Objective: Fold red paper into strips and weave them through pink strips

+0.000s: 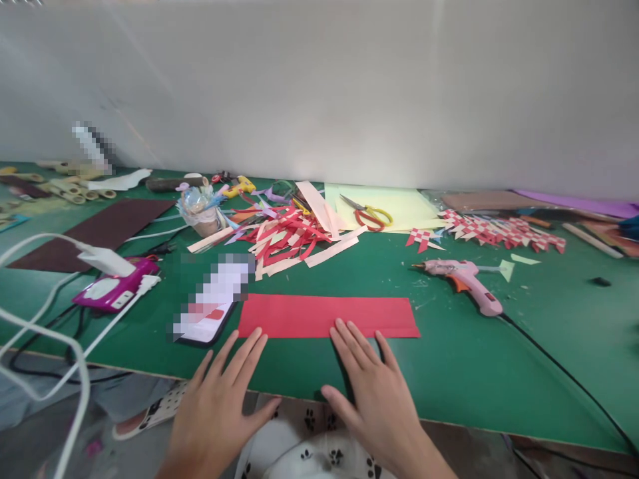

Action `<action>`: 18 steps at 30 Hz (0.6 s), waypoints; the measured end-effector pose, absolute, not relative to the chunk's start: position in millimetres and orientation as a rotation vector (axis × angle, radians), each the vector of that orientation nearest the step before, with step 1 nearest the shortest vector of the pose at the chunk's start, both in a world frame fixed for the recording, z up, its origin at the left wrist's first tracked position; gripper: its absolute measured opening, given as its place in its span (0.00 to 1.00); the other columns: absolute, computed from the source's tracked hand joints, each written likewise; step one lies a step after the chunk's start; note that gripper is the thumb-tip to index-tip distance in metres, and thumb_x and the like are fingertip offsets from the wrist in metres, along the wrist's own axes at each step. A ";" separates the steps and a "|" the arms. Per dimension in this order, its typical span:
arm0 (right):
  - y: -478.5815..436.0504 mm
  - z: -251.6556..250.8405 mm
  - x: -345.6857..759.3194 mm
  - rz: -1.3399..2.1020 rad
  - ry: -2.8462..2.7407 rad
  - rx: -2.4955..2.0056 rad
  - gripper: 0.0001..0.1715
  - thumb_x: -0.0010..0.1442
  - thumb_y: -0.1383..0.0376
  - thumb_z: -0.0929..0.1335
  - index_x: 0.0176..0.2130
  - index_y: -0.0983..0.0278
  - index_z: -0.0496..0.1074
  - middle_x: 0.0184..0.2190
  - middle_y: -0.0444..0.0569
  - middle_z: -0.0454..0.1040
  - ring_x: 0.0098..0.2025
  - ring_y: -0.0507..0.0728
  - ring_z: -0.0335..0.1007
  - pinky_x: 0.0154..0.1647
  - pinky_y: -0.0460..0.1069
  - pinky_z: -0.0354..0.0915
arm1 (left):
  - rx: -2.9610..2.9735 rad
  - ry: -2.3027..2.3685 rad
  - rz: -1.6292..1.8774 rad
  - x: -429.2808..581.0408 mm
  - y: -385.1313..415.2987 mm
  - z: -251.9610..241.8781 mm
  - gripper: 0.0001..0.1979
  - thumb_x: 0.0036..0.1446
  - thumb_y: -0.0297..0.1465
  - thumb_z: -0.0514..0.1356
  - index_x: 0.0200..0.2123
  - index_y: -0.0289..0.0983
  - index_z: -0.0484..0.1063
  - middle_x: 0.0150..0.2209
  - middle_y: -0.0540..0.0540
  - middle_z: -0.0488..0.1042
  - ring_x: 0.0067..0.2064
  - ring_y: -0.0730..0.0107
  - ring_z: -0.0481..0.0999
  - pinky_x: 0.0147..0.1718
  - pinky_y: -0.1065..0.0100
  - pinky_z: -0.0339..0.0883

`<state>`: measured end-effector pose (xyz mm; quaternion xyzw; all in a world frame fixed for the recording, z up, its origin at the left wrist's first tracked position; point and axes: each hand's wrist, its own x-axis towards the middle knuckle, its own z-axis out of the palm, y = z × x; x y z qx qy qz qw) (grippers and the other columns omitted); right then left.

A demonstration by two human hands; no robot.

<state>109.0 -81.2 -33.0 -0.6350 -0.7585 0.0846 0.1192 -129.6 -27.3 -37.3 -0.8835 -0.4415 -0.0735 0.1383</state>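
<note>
Red paper strip (pixel 327 316) flat on green surface (pixel 474 359) between phone (pixel 210 313) and glue gun (pixel 464 279); my left hand (pixel 219 406) and right hand (pixel 374 392) reach its near edge, each grip spread, holding nothing; I judge even fingertip pressure best, to prevent skidding.

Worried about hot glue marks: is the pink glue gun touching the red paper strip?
Apart. The head view shows bare green mat between the glue gun and the red paper strip.
</note>
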 end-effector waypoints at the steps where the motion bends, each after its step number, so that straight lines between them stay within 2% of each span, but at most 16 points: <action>1: -85.9 -35.9 117.4 0.190 -2.206 -1.889 0.35 0.63 0.51 0.53 0.64 0.62 0.45 0.64 0.43 0.44 0.64 0.59 0.46 0.59 0.62 0.46 | -2.555 -1.280 -0.203 -129.6 -27.4 -37.3 0.35 0.51 0.49 0.53 0.58 0.38 0.58 0.57 0.45 0.64 0.56 0.49 0.63 0.47 0.57 0.57; 8: -112.8 -52.0 171.0 -0.161 -2.032 -2.091 0.36 0.62 0.53 0.56 0.64 0.58 0.40 0.61 0.46 0.53 0.60 0.62 0.55 0.56 0.64 0.49 | -2.558 -1.329 -0.174 -128.4 -29.0 -35.9 0.35 0.51 0.46 0.54 0.60 0.38 0.56 0.59 0.47 0.61 0.58 0.49 0.60 0.48 0.55 0.58; 11: -118.8 -53.3 183.1 -0.259 -2.002 -2.114 0.35 0.62 0.53 0.56 0.64 0.59 0.42 0.60 0.47 0.57 0.59 0.62 0.56 0.54 0.64 0.51 | -2.578 -1.342 -0.181 -128.9 -28.6 -34.8 0.35 0.51 0.45 0.54 0.60 0.39 0.54 0.59 0.48 0.61 0.58 0.51 0.60 0.48 0.56 0.58; 14: -119.7 -50.4 187.3 -0.292 -2.036 -2.092 0.33 0.62 0.53 0.56 0.63 0.61 0.47 0.59 0.49 0.59 0.58 0.62 0.56 0.54 0.62 0.51 | -2.603 -1.348 -0.198 -130.7 -27.6 -34.8 0.35 0.51 0.45 0.54 0.60 0.40 0.54 0.59 0.48 0.61 0.58 0.51 0.60 0.48 0.57 0.58; 18: -108.1 -41.3 188.7 -0.313 -2.046 -2.038 0.22 0.63 0.61 0.56 0.55 0.62 0.61 0.52 0.50 0.69 0.53 0.62 0.62 0.57 0.65 0.41 | -2.610 -1.304 -0.243 -133.2 -25.3 -36.0 0.35 0.51 0.46 0.54 0.60 0.41 0.54 0.59 0.48 0.62 0.56 0.49 0.61 0.53 0.53 0.50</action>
